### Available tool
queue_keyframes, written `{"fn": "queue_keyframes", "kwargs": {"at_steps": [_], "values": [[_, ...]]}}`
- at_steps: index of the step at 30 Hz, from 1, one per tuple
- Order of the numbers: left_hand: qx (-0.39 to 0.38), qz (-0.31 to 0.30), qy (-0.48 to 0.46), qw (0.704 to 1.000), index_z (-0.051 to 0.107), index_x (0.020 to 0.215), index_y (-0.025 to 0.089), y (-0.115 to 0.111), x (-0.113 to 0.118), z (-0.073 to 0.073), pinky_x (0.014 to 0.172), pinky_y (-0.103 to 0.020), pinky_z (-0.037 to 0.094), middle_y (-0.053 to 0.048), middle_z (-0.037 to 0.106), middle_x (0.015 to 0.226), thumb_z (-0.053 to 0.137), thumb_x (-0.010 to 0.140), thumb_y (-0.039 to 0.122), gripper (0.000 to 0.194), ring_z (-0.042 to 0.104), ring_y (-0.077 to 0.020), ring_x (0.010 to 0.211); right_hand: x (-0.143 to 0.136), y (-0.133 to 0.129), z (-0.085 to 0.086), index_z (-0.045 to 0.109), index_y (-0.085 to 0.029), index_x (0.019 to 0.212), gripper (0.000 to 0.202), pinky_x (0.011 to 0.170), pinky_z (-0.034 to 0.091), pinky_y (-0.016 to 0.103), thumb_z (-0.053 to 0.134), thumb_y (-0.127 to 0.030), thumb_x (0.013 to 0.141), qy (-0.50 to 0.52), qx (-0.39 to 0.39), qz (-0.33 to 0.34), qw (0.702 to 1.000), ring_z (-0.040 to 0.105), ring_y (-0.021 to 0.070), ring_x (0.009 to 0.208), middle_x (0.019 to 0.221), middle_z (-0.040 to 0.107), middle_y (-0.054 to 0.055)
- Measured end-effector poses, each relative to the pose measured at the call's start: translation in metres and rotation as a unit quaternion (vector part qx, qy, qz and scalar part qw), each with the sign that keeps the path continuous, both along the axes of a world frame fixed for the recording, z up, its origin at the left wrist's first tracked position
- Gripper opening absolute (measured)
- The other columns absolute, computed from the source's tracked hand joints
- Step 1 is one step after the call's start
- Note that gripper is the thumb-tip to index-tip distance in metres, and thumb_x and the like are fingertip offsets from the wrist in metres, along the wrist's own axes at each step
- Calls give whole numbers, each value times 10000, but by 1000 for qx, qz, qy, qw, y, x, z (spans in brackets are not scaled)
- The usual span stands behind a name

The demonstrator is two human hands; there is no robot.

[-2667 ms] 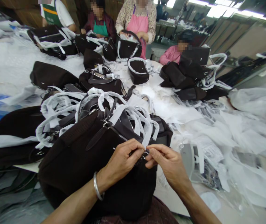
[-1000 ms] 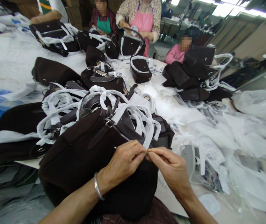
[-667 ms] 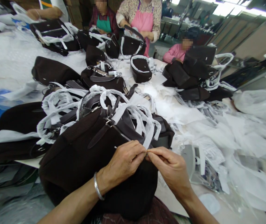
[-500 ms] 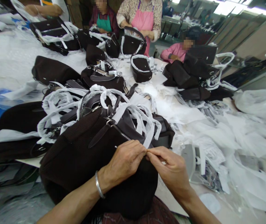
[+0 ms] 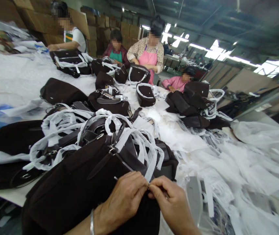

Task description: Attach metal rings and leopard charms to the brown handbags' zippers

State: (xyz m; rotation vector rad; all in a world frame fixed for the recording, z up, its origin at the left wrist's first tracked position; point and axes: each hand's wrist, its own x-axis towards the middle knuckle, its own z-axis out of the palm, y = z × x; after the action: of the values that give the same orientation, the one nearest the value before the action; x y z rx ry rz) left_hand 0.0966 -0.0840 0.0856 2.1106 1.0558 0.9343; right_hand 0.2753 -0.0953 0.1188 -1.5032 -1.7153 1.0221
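A large dark brown bag [image 5: 73, 186] lies closest to me, its handles wound in white wrapping [image 5: 141, 147]. Over its right part, my left hand [image 5: 127, 192] is closed, with thumb and fingertips pinched together. My right hand [image 5: 168, 195] pinches right beside it, and the fingertips of both nearly touch near the lower end of a white strip. Whatever sits between the fingertips is too small to make out. A metal ring [image 5: 111, 149] and a dark leather tab show on the bag left of the hands.
More dark bags [image 5: 62, 91] with wrapped handles lie across the table, another pile [image 5: 188, 104] at the right. White sheets and clear plastic [image 5: 247, 163] spread on the right. Several people stand or sit along the far side, cardboard boxes [image 5: 39, 19] behind them.
The view has tilted up, so the hands and bags appear lower and more of the room shows. Both hands keep their pinch at the same part of the bag.
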Motion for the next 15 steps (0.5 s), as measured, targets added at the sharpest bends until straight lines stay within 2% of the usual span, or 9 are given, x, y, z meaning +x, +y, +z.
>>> {"fn": "queue_keyframes", "kwargs": {"at_steps": [2,4,6,8,10,11,12,13,15], "values": [[-7,7,-1,1000,524,785,185,-2,3,-5,670,-269,401,-10,578,758,422,962,135,210,526,-139,709,-2,-3,-5,650,-199,747,211,622,503,238,565,-291,918,-28,61,13,998,647,155,639,704,643,25],[-13,18,4,1000,541,784,183,-3,6,-8,669,-274,413,-16,591,760,432,954,138,207,541,-144,709,-5,-2,-7,654,-198,756,222,641,495,250,550,-301,922,-38,79,13,996,636,159,651,711,642,33],[-29,24,13,999,568,778,183,-1,9,-6,659,-269,435,-17,604,750,434,958,152,227,559,-144,692,-6,1,-7,664,-191,747,235,634,495,251,570,-336,906,-24,26,-1,999,638,161,640,700,649,34],[-44,11,27,999,611,818,193,3,5,4,669,-248,473,-17,637,783,427,969,162,240,596,-140,710,-1,6,-5,678,-182,755,238,593,501,247,622,-389,860,10,-77,-25,997,640,164,600,660,658,30],[-14,29,61,998,642,1002,221,7,-11,21,792,-251,515,-32,686,983,459,970,198,188,645,-155,879,14,8,-4,675,-179,795,274,534,497,241,679,-453,794,46,-146,-77,985,620,160,539,602,648,12],[23,63,91,994,616,1135,242,9,-25,29,889,-280,512,-43,673,1134,493,962,238,212,636,-175,1010,24,8,-5,660,-180,795,312,503,488,234,691,-490,772,51,-161,-106,980,600,151,506,574,635,3],[72,125,131,981,550,1269,260,9,-43,36,990,-340,480,-55,618,1288,532,947,297,324,589,-209,1149,35,5,-7,639,-183,772,352,467,468,225,685,-532,765,47,-174,-128,975,573,139,469,549,619,-5],[124,192,182,956,493,1344,274,9,-64,41,1025,-406,457,-62,573,1368,559,927,386,437,550,-251,1216,45,2,-11,616,-185,730,390,437,443,214,671,-569,766,37,-192,-136,971,546,124,439,527,600,-10],[163,314,260,899,453,1394,240,6,-109,43,1082,-521,386,-101,527,1424,516,921,448,520,495,-320,1282,58,-7,-24,572,-182,620,460,406,400,196,660,-611,760,15,-259,-100,961,520,104,413,495,571,-11]]}}
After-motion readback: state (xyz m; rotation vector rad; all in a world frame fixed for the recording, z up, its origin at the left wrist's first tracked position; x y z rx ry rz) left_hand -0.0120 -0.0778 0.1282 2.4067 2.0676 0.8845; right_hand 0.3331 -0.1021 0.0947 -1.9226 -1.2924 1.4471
